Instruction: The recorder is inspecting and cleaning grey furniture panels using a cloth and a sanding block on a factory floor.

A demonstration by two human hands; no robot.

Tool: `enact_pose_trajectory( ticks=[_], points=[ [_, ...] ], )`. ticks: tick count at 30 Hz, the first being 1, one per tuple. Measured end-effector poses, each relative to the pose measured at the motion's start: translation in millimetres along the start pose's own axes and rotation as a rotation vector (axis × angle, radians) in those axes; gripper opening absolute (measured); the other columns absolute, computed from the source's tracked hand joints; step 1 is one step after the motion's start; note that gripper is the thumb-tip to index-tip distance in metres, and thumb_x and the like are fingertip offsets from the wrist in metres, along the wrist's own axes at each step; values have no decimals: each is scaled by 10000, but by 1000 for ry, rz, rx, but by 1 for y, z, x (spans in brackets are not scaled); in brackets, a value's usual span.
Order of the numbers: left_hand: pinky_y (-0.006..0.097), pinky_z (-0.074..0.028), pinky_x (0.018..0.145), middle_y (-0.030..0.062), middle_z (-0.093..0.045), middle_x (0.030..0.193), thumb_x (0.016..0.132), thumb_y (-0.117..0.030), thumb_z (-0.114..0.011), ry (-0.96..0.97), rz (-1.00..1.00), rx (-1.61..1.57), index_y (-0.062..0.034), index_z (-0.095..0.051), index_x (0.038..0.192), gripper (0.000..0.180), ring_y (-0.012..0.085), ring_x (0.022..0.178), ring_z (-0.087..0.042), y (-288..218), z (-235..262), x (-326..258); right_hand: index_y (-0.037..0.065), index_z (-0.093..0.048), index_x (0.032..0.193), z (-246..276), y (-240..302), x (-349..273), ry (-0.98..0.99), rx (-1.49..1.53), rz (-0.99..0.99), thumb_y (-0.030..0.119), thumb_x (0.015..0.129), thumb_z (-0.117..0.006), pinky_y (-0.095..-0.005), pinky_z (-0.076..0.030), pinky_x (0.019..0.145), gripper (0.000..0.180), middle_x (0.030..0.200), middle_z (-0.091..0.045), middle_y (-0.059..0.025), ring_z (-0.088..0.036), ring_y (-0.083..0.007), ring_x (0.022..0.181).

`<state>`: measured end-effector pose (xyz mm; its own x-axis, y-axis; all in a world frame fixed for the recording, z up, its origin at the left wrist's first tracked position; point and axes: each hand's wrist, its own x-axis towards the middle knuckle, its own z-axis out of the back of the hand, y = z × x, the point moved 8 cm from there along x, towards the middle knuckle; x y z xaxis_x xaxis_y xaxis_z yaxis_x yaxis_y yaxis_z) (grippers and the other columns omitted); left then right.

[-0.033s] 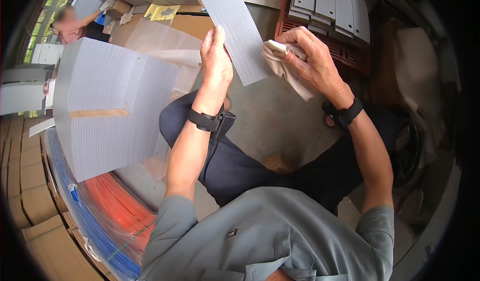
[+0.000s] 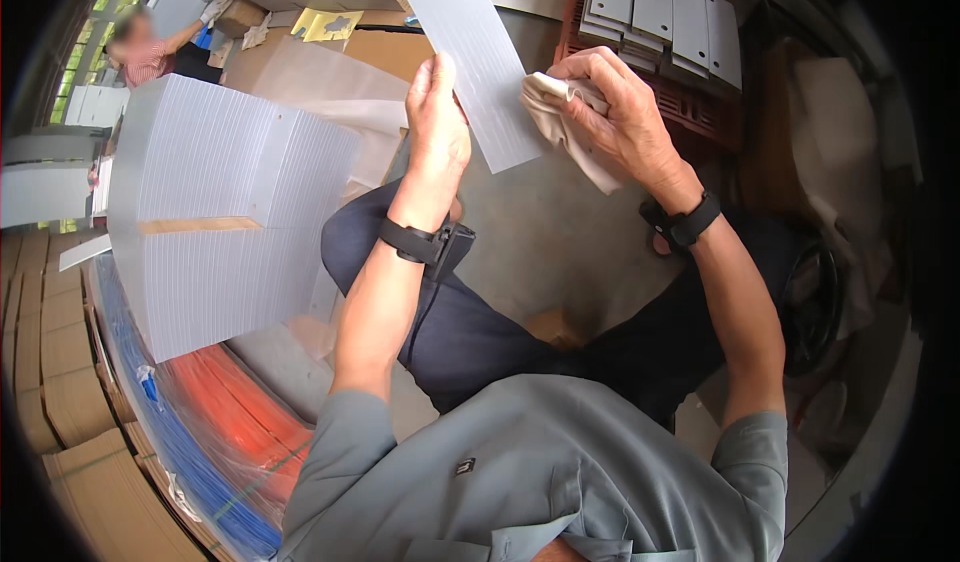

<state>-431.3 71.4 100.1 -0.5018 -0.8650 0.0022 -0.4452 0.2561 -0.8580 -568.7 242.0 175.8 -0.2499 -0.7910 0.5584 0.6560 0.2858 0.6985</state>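
Note:
A long, flat grey panel [image 2: 475,52] with faint streaks is tilted in front of me. My left hand [image 2: 437,112] is closed on its left long edge, thumb pointing up along the near face; the fingers behind are mostly hidden. In my right hand [image 2: 625,112] a crumpled beige cloth [image 2: 560,117] is pinched, one corner hanging down. The cloth lies at the panel's lower right edge and seems to touch it. To the left of my left arm rises a large stack of similar grey panels [image 2: 210,162], their edges toward me.
Grey panels with holes [image 2: 650,2] stand in a reddish-brown crate [image 2: 690,112] at the upper right. Red [image 2: 235,402] and blue wrapped bundles [image 2: 180,442] lie lower left, beside stacked cardboard [image 2: 110,492]. A co-worker [image 2: 145,52] is at the far left.
My left hand and the panel have shifted very slightly right. My right hand with the cloth has moved a little up and left. Both grips are the same.

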Motion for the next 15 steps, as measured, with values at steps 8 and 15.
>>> enact_pose_trajectory(
  ticks=[8, 15],
  points=[
    [381, -470, 1029, 119, -618, 1248, 1069, -225, -544, -87, 70, -121, 6, -555, 1285, 317, 207, 1175, -580, 16, 3, -2, 53, -598, 1047, -100, 30, -48, 534, -23, 248, 34, 836, -691, -421, -524, 798, 232, 943, -536, -123, -601, -333, 896],
    [313, -528, 782, 60, -594, 1058, 1075, -275, -494, 23, 159, -384, -53, -554, 1324, 339, 158, 895, -593, -2, 68, 8, 15, -619, 1095, -129, -4, -91, 788, 97, -112, 93, 912, -650, -421, -531, 877, 201, 1048, -579, -143, -615, -350, 1007]
  ],
)
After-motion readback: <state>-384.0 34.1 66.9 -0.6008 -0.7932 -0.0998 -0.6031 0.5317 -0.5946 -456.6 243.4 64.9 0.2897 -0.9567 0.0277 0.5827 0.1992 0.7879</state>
